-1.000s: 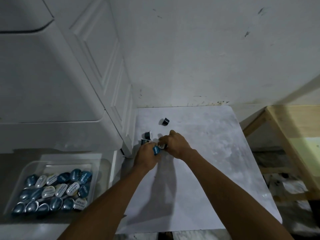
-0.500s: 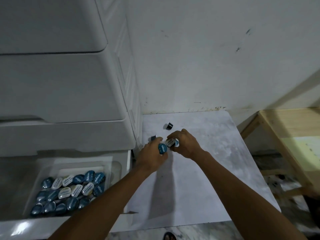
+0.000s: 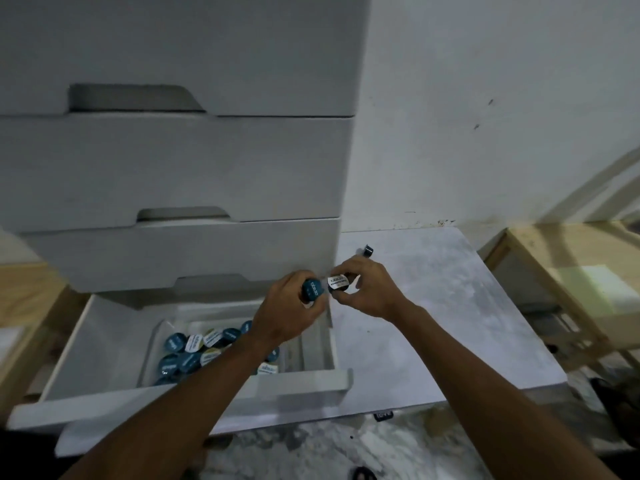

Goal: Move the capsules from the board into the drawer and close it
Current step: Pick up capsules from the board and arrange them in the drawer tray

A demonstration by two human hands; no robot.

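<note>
My left hand (image 3: 285, 311) grips a blue-lidded capsule (image 3: 313, 289) above the right side of the open drawer (image 3: 104, 344). Close beside it, my right hand (image 3: 369, 289) holds a white-lidded capsule (image 3: 337, 283) over the left edge of the grey marbled board (image 3: 443, 306). The two held capsules almost touch. One dark capsule (image 3: 367, 251) lies on the board just beyond my right hand. Inside the drawer a clear plastic tray (image 3: 152, 348) holds several blue and white capsules (image 3: 194, 351), partly hidden by my left forearm.
The white drawer unit (image 3: 173, 168) rises above the open drawer, its upper drawers closed. A light wooden frame (image 3: 568, 282) stands right of the board, another wooden piece (image 3: 24, 306) at far left. A white wall is behind; marbled floor lies below.
Both hands have lifted from the board and moved left toward the drawer, each carrying a capsule. The view has swung left, showing the drawer fronts; only one capsule stays on the board.
</note>
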